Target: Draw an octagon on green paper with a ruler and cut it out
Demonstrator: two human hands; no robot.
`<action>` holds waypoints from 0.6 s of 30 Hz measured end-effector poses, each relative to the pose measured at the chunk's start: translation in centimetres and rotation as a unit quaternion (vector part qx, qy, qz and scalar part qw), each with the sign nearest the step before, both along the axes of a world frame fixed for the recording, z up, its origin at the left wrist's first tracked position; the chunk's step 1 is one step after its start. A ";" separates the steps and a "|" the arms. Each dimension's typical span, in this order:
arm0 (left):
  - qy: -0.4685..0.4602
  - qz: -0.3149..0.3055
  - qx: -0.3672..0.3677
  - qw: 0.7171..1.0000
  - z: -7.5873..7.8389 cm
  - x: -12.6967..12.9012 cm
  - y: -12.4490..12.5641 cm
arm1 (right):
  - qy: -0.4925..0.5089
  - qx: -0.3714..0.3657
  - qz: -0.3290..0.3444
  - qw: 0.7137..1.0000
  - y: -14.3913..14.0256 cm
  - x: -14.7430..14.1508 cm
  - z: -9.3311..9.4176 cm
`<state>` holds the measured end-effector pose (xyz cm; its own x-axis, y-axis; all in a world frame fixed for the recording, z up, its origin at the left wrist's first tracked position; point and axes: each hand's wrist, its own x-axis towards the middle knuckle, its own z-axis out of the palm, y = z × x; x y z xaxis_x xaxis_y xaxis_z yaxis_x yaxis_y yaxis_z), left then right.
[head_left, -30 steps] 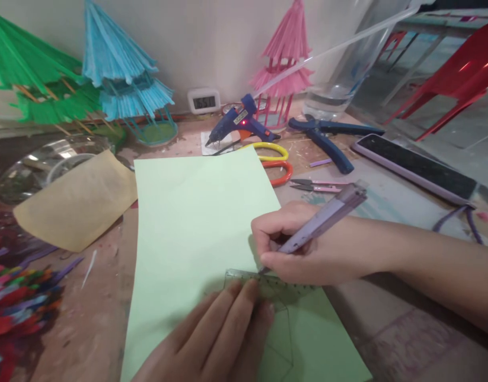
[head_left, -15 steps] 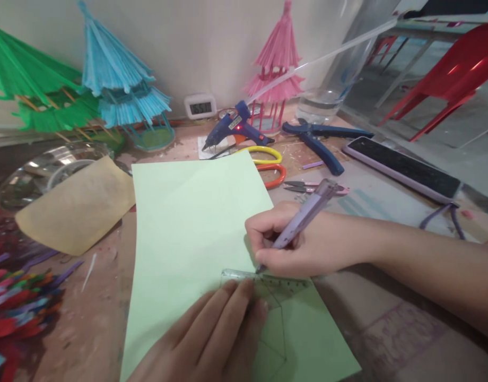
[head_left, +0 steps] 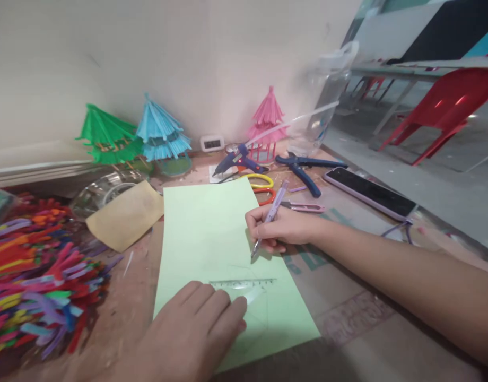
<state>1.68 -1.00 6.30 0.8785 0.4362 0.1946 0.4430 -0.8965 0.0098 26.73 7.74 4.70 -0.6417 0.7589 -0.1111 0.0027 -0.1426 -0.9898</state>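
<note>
A pale green sheet of paper lies in front of me with thin pencil-like lines of an angular shape near its lower end. My left hand is at the sheet's lower left, fingers curled together at the lower edge of a clear ruler; the thumb's grip is partly hidden. In my right hand is a light purple pen, slanted, its tip pointing down over the paper above the ruler. Whether the tip touches the sheet, I cannot tell.
Colourful strips pile up at left, beside a metal bowl and tan sheet. Behind are a glue gun, scissors, blue pliers, a phone, a pink model and a clear jug.
The pen tip has come away from the ruler's edge, up the sheet. My left hand's fingers, earlier laid flat over the ruler, are now curled. The view has shifted, showing more wall.
</note>
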 end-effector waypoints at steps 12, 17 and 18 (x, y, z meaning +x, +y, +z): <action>0.081 0.173 -0.095 0.977 1.7 -2.2 1.2 | -0.060 0.059 0.012 0.996 0.3 -0.2 -2.1; 0.090 0.271 -0.083 0.955 1.7 -5.2 1.8 | -0.094 0.047 0.013 0.994 0.8 -0.4 -3.1; 0.085 0.285 -0.082 0.951 1.7 -5.6 1.8 | -0.097 0.045 0.010 0.994 0.8 -0.4 -3.1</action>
<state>-3.90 0.81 7.97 0.5032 0.8632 -0.0404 0.8641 -0.5031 0.0130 26.29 8.56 1.57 -0.6300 0.7586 -0.1661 0.1972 -0.0506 -0.9791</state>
